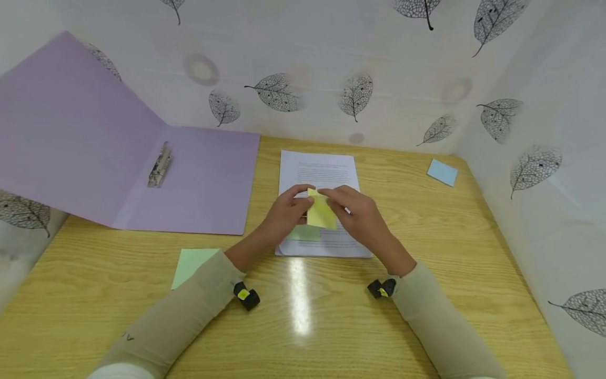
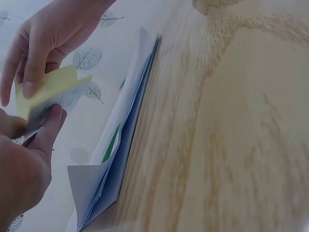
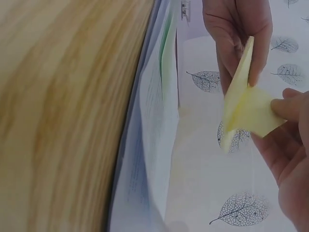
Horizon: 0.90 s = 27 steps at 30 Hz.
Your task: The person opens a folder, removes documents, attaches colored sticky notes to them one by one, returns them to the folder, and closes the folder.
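Observation:
Over a stack of printed pages (image 1: pixel 326 169), my left hand (image 1: pixel 284 213) grips a pad of yellow sticky notes (image 3: pixel 239 82) between thumb and fingers. My right hand (image 1: pixel 357 213) pinches the top yellow sheet (image 3: pixel 256 112) by its edge. That sheet is bent away from the pad but still meets it along one side, as the right wrist view shows. A light green sticky note (image 1: pixel 305 233) lies on the printed pages below the hands, partly covered by them.
To the left, a purple folder (image 1: pixel 203 184) lies spread, its cover raised against the wall and its metal clip (image 1: pixel 160 166) exposed. Light green paper (image 1: pixel 190 266) sits partly under the left sleeve. A light blue notepad (image 1: pixel 442 172) is at the back right.

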Available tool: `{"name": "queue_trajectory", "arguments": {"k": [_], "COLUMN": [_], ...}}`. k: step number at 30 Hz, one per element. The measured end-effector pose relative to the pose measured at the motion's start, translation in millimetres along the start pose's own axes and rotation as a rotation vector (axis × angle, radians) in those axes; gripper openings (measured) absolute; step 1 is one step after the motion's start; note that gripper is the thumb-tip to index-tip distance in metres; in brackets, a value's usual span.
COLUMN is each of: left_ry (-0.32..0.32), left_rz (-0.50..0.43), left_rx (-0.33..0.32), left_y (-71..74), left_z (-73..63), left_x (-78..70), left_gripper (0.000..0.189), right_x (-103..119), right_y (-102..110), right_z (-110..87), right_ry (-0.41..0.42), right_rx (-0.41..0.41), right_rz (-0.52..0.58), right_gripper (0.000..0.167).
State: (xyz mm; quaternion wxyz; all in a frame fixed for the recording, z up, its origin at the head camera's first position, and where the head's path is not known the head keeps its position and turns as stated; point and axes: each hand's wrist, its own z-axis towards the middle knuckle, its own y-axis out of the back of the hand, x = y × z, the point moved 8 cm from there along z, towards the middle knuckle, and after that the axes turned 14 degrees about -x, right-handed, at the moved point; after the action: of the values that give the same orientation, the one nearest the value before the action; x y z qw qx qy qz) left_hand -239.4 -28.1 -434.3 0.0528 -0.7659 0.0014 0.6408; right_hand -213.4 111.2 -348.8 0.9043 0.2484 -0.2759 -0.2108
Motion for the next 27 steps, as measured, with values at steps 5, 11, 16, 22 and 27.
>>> {"name": "queue_trajectory", "arguments": {"k": [5,11,16,22,27], "left_ry": [-0.032,-0.039,0.011,0.042,0.037], "left_rz": [0.022,0.032,-0.022,-0.056,-0.064], "left_rx": [-0.057,-0.108,-0.143,-0.173,-0.199], "left_y": [5.0,9.4,12.7,18.8,26.7], "left_z": [-1.0,-1.1,1.2,7.5,11.6], "left_x": [-3.8,-6.4,-3.4,0.4,-0.2], "left_gripper": [0.04,0.041,0.04,0.042,0.041], "right_x": [4.5,5.2,1.8,-5.9,-16.1], "right_y": [0.6,2.1,7.2,16.7,22.2], "right_z": [0.1,0.1,1.5,4.3,4.4], "right_ry": [0.076,0.097,0.056,-0.031,-0.118], "right_rx": [-0.064,-0.118,-0.177,-0.221,-0.24], "right_rz": [0.009,-0.013,-0.022,-0.031,0.03], "right_gripper": [0.024,0.022,0.019,0.017,0.018]}}
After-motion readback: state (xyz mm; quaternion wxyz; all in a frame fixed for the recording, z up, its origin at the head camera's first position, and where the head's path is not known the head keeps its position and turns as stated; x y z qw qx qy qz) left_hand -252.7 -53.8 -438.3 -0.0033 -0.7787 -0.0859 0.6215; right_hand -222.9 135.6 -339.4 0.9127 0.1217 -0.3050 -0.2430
